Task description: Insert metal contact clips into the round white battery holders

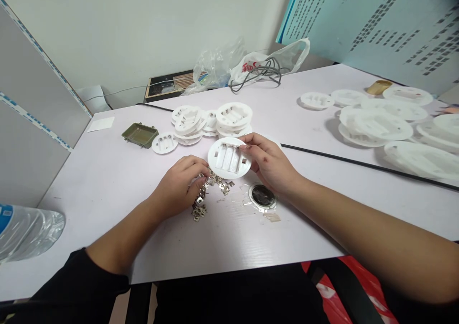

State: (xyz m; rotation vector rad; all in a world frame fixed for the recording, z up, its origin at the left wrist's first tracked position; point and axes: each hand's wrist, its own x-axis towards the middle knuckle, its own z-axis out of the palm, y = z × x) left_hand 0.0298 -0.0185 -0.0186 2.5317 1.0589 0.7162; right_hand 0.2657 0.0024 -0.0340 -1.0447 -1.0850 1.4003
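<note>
My right hand (268, 161) grips a round white plastic battery housing (229, 165) by its right edge. The disc is tilted toward me, showing slots for batteries and small metal contacts along their top. Just to its left, my left hand (182, 183) is curled over a heap of small metal battery contacts (200, 212), thumb and fingers drawn together. Whatever lies between those fingertips is too small to make out. Under my right wrist, a round dark disc with a pale rim (263, 196) is taped to the table.
Behind my hands stand stacks of similar white housings (234, 115), with more piled at the right (380, 123). An olive tray (139, 135) lies at the left, a plastic water bottle (30, 233) nearer me. A black cable (358, 162) crosses the white table; plastic bags (218, 66) lie behind.
</note>
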